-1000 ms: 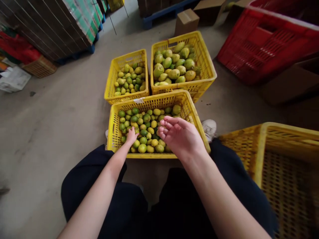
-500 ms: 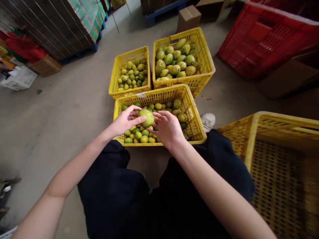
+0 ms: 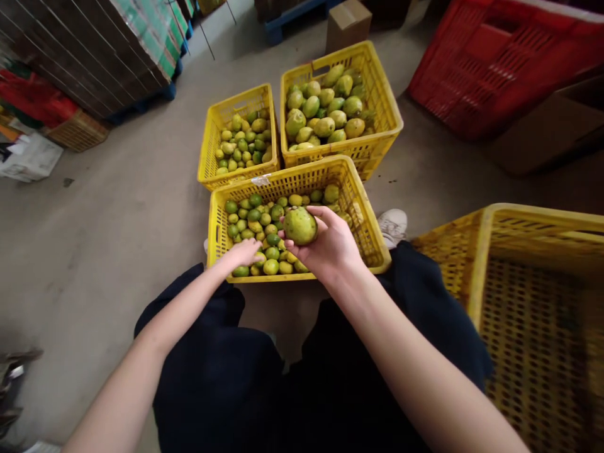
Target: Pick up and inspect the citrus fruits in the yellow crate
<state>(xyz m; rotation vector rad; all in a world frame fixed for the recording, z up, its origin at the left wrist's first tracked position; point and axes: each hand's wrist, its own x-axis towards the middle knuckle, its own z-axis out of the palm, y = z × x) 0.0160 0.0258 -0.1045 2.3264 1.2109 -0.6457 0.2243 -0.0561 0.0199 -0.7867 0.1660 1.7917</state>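
My right hand [image 3: 333,242] holds a large, bumpy yellow-green citrus fruit [image 3: 301,226] above the front yellow crate [image 3: 372,242], fingers curled round it from below and the side. My left hand [image 3: 243,253] is low over the left part of that crate, fingers reaching forward with the thumb apart and nothing visible in them. Close to its fingertips are small green and yellow citrus fruits [image 3: 270,267]; whether it touches them I cannot tell. Bigger fruits [image 3: 331,193] lie along the crate's right side, partly hidden behind my right hand.
Behind stand a yellow crate [image 3: 206,141] of smaller fruits and another yellow crate [image 3: 394,113] of larger ones. A big yellow crate [image 3: 486,251] stands at my right. Farther off are a red crate [image 3: 472,69], a cardboard box [image 3: 348,25] and wrapped pallet stacks [image 3: 94,50].
The large fruit has passed from between both hands into my right hand, slightly rightward. My left hand has let go and moved down and left toward the small fruits.
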